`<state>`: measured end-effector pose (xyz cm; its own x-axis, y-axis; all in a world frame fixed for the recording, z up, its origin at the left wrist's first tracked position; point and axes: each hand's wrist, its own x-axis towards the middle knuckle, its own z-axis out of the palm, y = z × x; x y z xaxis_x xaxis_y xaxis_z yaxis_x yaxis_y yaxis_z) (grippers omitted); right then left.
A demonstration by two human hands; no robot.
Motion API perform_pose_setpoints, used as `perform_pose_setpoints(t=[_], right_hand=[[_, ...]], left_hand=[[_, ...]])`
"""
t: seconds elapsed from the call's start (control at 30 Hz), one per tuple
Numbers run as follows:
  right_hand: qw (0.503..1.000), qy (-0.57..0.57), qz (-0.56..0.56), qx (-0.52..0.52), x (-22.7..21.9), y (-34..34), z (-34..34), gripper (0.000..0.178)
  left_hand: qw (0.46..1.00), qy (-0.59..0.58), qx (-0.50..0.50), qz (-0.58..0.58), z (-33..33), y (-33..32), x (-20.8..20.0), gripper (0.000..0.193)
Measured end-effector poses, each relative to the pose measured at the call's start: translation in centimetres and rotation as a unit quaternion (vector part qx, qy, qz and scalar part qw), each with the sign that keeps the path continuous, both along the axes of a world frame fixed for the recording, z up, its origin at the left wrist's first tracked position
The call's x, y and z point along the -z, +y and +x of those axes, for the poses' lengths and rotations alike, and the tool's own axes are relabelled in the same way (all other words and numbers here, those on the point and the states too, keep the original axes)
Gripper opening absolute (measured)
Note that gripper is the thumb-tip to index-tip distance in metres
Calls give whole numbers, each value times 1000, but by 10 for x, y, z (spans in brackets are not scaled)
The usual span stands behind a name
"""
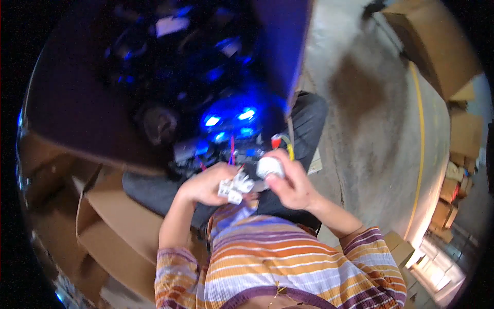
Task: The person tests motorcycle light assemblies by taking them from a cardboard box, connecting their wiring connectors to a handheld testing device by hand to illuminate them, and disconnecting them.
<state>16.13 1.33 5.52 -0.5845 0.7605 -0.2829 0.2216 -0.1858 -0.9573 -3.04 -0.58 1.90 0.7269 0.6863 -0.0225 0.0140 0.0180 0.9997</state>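
– Concrete floor (pixel 370 154) right of the hands, yellow line (pixel 420 129) painted on it. Hands?
– Left hand (pixel 208 184): fingers curled, partly closed around a cluster of small white blocks (pixel 235 188). Right hand (pixel 292 181): bent round a rounded white piece (pixel 270 167), thumb against its near side.
– Any contact between the two items?
– Cannot tell; rounded white piece sits just right of the blocks.
– Writing?
– Dark specks on the blocks, too small to read. Pale label-like patch (pixel 172 26), far beyond the left hand: blurred, unreadable.
– Farther out?
– Red connector (pixel 277 140) and yellow wire (pixel 291 150) just beyond the right hand. Blue lights (pixel 247 114) past both hands, within a large box (pixel 72 118). Open cardboard box (pixel 121 226) left of the left hand.
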Motion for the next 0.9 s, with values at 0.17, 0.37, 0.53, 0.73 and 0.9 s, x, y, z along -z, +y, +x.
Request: perform_pose_setpoints(t=[0.17, 0.37, 0.53, 0.73, 0.9], right_hand=[[997, 62, 30, -30, 8, 4, 0, 30], [996, 49, 45, 54, 3, 14, 26, 38], [984, 136, -16, 118, 0, 20, 40, 36], [961, 197, -18, 192, 6, 18, 55, 33], [969, 195, -32, 145, 10, 9, 48, 32]], left_hand=[[996, 71, -33, -43, -2, -11, 6, 5], [986, 94, -93, -104, 4, -12, -8, 2], [969, 101, -152, -163, 4, -20, -7, 7], [963, 137, -155, -171, 6, -19, -13, 8], [972, 158, -137, -112, 11, -15, -12, 9]])
